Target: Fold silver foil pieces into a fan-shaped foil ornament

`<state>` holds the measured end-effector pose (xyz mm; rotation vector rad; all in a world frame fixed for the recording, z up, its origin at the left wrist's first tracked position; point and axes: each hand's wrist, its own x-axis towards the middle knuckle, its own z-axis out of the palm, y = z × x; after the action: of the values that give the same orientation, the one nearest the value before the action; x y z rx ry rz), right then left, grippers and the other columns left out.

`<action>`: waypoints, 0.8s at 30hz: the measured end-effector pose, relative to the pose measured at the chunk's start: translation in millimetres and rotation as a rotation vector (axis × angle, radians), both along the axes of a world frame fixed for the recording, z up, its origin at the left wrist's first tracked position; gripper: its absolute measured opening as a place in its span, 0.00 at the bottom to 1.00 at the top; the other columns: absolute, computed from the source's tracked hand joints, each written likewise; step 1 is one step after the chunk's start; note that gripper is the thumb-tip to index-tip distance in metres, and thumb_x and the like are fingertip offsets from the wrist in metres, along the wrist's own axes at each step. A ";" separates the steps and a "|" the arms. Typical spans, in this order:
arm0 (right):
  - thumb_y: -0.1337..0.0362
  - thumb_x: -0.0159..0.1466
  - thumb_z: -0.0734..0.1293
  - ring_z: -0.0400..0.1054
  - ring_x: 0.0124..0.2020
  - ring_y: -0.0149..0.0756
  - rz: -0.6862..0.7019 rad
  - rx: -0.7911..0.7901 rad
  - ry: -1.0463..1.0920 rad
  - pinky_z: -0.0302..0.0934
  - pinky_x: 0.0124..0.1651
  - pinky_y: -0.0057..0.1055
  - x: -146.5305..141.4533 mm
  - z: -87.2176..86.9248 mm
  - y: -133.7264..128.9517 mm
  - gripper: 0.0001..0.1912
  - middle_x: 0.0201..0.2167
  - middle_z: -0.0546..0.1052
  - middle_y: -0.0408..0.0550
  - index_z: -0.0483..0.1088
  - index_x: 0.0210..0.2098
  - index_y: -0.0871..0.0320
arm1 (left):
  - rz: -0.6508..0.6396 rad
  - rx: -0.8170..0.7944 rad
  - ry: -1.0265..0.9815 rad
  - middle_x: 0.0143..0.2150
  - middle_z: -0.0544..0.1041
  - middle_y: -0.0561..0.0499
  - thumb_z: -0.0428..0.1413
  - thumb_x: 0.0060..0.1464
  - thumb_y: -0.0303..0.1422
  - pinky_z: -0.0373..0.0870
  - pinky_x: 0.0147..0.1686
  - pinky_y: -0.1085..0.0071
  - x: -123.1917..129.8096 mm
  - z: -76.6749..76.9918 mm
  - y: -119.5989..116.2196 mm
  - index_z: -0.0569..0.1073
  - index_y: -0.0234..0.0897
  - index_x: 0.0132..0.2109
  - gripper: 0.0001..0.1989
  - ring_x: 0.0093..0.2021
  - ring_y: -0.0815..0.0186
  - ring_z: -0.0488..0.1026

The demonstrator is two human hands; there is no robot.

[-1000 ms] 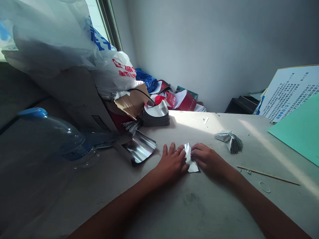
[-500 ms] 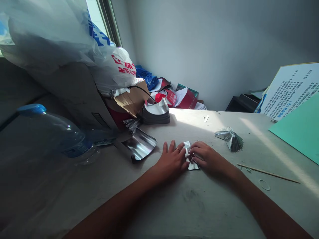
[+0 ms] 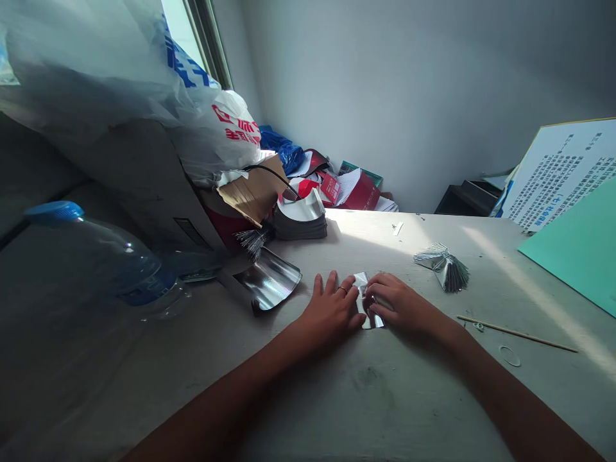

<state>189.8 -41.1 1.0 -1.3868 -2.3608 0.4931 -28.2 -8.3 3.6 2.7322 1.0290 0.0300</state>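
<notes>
Left hand (image 3: 330, 311), fingers (image 3: 331, 285) spread and released, against folded foil (image 3: 360, 298) on the table (image 3: 385, 410); right hand (image 3: 397, 305) curled over it, grip unclear.

And here's the corner of the room: a bare grey wall (image 3: 409, 83) runs back from a narrow window (image 3: 180, 25) in its dark frame, with bright daylight in the pane and sun lying in pale bands across the worktable (image 3: 486, 256). Over on the right, a low black piece of furniture (image 3: 466, 199) sits tucked against the wall, a white printed notice board (image 3: 561, 170) leaning just beside it, while the left side drops into deep shadow.
</notes>
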 end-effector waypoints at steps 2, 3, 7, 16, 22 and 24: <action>0.66 0.67 0.64 0.63 0.51 0.43 -0.002 0.002 0.003 0.60 0.55 0.43 0.0 -0.1 -0.1 0.06 0.50 0.72 0.51 0.72 0.43 0.56 | -0.003 -0.003 -0.017 0.73 0.53 0.42 0.46 0.67 0.47 0.42 0.67 0.30 -0.8 1.5 -1.0 0.62 0.37 0.64 0.26 0.73 0.36 0.44; 0.67 0.67 0.64 0.63 0.51 0.43 -0.002 0.002 0.004 0.60 0.55 0.43 0.0 -0.3 -0.2 0.06 0.50 0.72 0.51 0.72 0.43 0.56 | -0.004 -0.005 -0.027 0.73 0.53 0.42 0.47 0.67 0.48 0.42 0.67 0.30 -1.2 2.5 -1.6 0.62 0.38 0.65 0.27 0.73 0.36 0.44; 0.67 0.67 0.64 0.63 0.51 0.44 0.001 0.000 -0.001 0.60 0.55 0.44 -0.4 -0.8 -0.3 0.07 0.49 0.72 0.52 0.71 0.44 0.57 | -0.003 -0.015 -0.048 0.73 0.53 0.41 0.46 0.65 0.53 0.42 0.67 0.30 -1.4 6.0 -3.4 0.59 0.40 0.67 0.31 0.73 0.37 0.45; 0.67 0.67 0.64 0.63 0.50 0.44 0.002 0.010 -0.018 0.61 0.54 0.44 -0.4 -1.8 1.0 0.06 0.48 0.72 0.52 0.72 0.43 0.57 | -0.006 0.001 0.000 0.74 0.51 0.42 0.47 0.65 0.52 0.42 0.65 0.28 0.6 -0.9 0.1 0.59 0.42 0.68 0.31 0.72 0.32 0.44; 0.66 0.67 0.63 0.64 0.49 0.45 0.001 0.010 -0.017 0.61 0.54 0.45 -0.8 -0.8 0.6 0.07 0.48 0.72 0.53 0.72 0.43 0.57 | -0.012 -0.009 -0.019 0.74 0.51 0.42 0.46 0.65 0.53 0.42 0.65 0.28 -0.9 0.1 -0.6 0.58 0.42 0.68 0.31 0.73 0.33 0.43; 0.67 0.67 0.63 0.64 0.50 0.45 0.002 0.002 -0.018 0.61 0.54 0.45 -0.9 -0.1 0.7 0.07 0.48 0.72 0.53 0.71 0.44 0.57 | -0.013 -0.005 -0.025 0.74 0.51 0.41 0.46 0.65 0.52 0.41 0.65 0.29 -1.5 0.2 -1.0 0.58 0.42 0.69 0.32 0.73 0.34 0.43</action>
<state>188.9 -40.4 0.9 -1.3940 -2.3761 0.4799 -29.7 -9.3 3.7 2.7264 1.0038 0.0592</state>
